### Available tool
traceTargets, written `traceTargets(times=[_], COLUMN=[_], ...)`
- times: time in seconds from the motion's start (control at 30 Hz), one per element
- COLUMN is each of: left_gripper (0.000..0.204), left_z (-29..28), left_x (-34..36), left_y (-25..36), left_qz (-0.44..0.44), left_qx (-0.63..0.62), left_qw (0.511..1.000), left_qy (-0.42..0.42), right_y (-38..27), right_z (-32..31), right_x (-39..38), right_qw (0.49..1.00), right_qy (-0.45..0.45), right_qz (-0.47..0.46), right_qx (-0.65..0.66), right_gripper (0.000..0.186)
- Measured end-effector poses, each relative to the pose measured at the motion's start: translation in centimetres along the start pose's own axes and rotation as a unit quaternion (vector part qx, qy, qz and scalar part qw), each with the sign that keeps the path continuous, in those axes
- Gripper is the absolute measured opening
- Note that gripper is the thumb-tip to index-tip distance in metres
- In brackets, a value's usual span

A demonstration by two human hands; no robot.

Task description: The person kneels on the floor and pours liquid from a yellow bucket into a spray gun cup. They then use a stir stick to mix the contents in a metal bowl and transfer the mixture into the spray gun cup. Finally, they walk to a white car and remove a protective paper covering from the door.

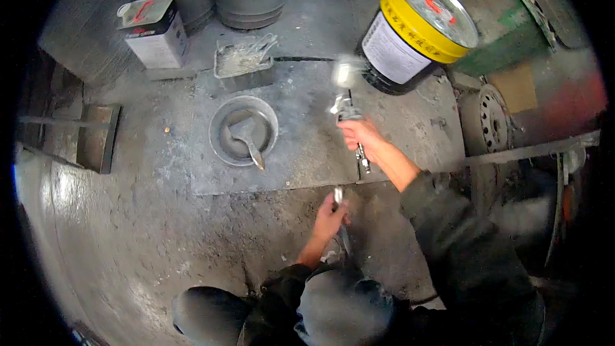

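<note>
Fingers curled round a silver metal spray gun [348, 113], the right hand [365, 136] has room toward nine o'clock. At seven o'clock, the left hand [329, 219] pinches a silver tubular fitting [338, 194] by the flat grey slab's edge [282, 188].

I see the right hand [362, 137] gripping what looks like a spray gun [349, 110], blurred on my feed; nearer the body, the left hand [328, 221] holds a metal-tipped hose [339, 195]. Left of both, a brush [245, 133] leans in a bowl [218, 144].
</note>
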State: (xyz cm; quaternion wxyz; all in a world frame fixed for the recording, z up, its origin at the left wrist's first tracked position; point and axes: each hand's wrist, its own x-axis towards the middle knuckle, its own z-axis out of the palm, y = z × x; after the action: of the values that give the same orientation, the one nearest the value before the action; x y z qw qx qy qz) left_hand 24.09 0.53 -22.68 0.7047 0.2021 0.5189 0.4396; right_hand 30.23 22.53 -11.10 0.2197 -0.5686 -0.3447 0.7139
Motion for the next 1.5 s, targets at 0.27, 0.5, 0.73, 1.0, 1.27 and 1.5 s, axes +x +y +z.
traceTargets(times=[0.27, 0.5, 0.73, 1.0, 1.27, 1.5], left_gripper=[0.024, 0.022, 0.029, 0.034, 0.037, 0.044], left_z=[-0.9, -0.4, 0.4, 2.0, 1.7, 0.9], left_x=[-2.4, -4.5, -6.3, -9.8, -8.6, -6.9], left_y=[13.1, 14.9, 17.0, 19.7, 18.5, 17.3], left_qz=[0.123, 0.214, 0.143, 0.015, 0.048, 0.006], left_qx=[-0.091, -0.100, -0.178, -0.224, -0.115, -0.164], left_qw=[0.985, 0.971, 0.974, 0.974, 0.992, 0.983], left_qy=[0.080, 0.031, 0.018, -0.010, 0.008, -0.079], right_y=[-5.7, -7.4, -7.1, -6.8, -4.7, -6.0], right_z=[5.5, 10.6, 11.9, 9.8, 9.1, 9.6], right_x=[-2.4, -5.9, -8.5, -10.4, -9.8, -10.9], right_qw=[0.975, 0.948, 0.954, 0.933, 0.943, 0.954], right_qy=[-0.074, -0.128, -0.120, -0.173, -0.092, 0.102], right_qz=[-0.064, -0.111, -0.155, -0.115, -0.126, -0.170], right_qx=[0.201, 0.270, 0.227, 0.294, 0.293, 0.227], right_gripper=[0.032, 0.048, 0.061, 0.068, 0.060, 0.055])
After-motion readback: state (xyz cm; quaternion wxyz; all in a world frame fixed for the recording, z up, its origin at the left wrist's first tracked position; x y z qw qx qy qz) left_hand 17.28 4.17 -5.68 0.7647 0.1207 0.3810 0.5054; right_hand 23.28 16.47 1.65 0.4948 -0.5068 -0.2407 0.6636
